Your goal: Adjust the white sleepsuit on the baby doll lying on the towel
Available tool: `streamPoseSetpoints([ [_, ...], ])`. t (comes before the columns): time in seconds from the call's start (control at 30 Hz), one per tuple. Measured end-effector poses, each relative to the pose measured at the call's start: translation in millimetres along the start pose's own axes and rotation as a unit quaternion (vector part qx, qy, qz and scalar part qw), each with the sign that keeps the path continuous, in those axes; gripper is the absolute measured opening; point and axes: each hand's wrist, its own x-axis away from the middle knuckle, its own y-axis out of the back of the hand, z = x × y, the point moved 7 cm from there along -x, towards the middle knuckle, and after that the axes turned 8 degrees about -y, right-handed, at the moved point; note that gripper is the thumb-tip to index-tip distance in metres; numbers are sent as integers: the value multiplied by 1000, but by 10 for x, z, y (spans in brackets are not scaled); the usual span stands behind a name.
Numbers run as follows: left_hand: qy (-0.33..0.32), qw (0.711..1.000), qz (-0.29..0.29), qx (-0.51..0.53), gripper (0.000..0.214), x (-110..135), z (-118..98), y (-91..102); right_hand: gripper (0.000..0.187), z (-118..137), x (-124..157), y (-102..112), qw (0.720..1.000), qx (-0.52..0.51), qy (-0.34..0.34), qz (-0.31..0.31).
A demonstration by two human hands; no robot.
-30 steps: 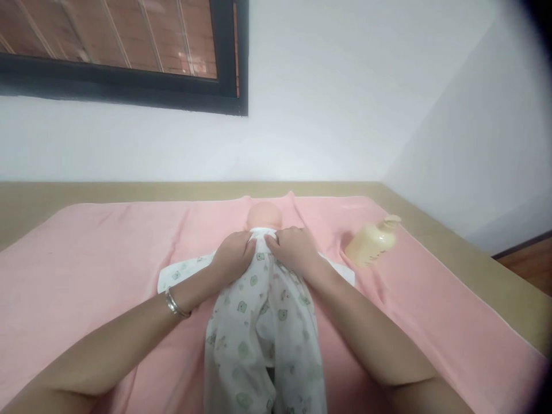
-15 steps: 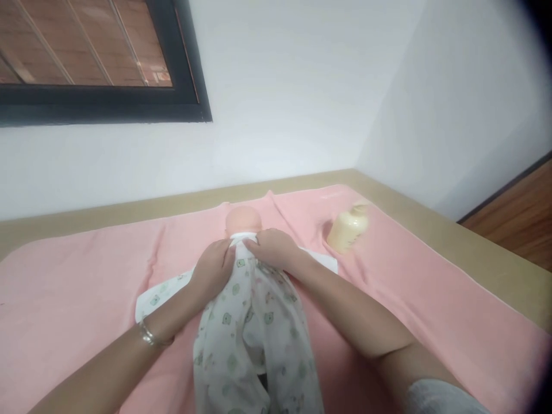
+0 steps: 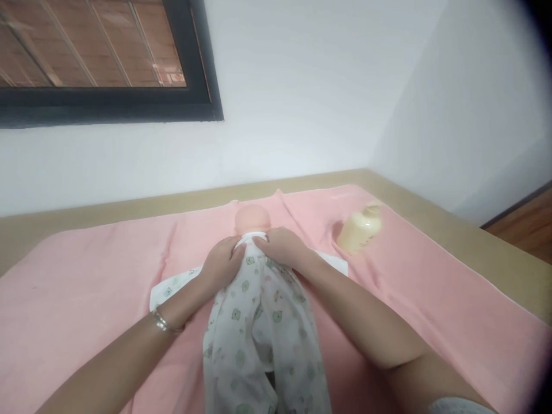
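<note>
A baby doll lies on a pink blanket, its bald head (image 3: pixel 252 218) pointing away from me. White baby clothes (image 3: pixel 267 322) with small green animal prints cover its body and spread toward me. Just below the doll's head, my left hand (image 3: pixel 224 261) is closed on the left side of the garment's neckline, thumb on top. My right hand (image 3: pixel 280 246) grips the neckline's right side in the same way. Sleeves stick out to either side beneath my forearms. The doll's face and limbs are hidden.
Right of the doll, a pale yellow bottle (image 3: pixel 360 230) rests on the pink blanket (image 3: pixel 99 287). Beyond the blanket runs a tan surface edge (image 3: pixel 194 198) against a white wall (image 3: pixel 293 115). A dark-framed window (image 3: pixel 202 69) is at the upper left.
The whole view has shifted slightly, so everything appears a little farther right. Both hands keep their hold on the garment's neckline; the doll and bottle stay where they lie.
</note>
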Motion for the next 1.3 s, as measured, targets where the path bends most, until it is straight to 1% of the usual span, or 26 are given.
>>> streamPoseSetpoints([
  [0.17,12,999,27,13,42,-7,21,-6,57,-29,9,-12,999,-27,-23,31],
  [0.27,23,999,38,25,44,-3,26,-3,60,-49,-1,-14,998,-37,-34,38],
  [0.37,30,998,41,32,45,2,39,-5,62,-69,-29,-41,999,-27,-38,26],
  [0.57,45,998,36,1,51,10,88,-23,64,-94,-76,-108,999,-6,-39,-16],
  [0.73,45,998,41,3,53,32,70,-28,67,-106,-83,-127,999,-1,-47,-8],
  [0.87,43,999,31,-10,51,43,58,-8,67,-109,-87,-137,999,-2,-48,-5],
  [1.13,41,998,40,-32,51,35,86,-19,63,-102,-74,-127,998,2,-45,-32],
  [1.3,28,998,51,-27,51,25,77,-1,60,-106,-66,-126,998,-8,-41,-56],
])
